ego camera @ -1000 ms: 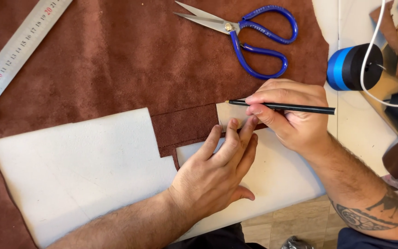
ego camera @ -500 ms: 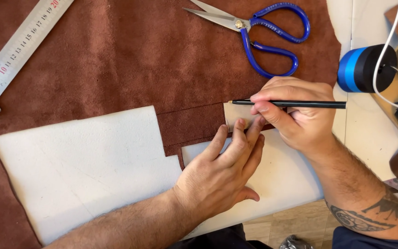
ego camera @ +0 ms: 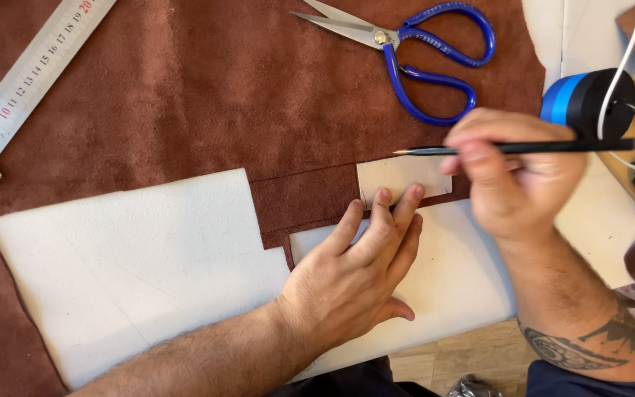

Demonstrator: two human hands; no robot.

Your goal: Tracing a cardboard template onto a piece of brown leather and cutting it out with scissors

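A small card shape is held flat on brown leather while a thin black pen is kept above it.

The left hand is spread, fingertips pressed on the small tan cardboard piece. The thin black pen is pinched in the right hand – tip raised, just left of the grip. A clean line is best made if the card is kept still – it lies on the brown suede leather sheet.
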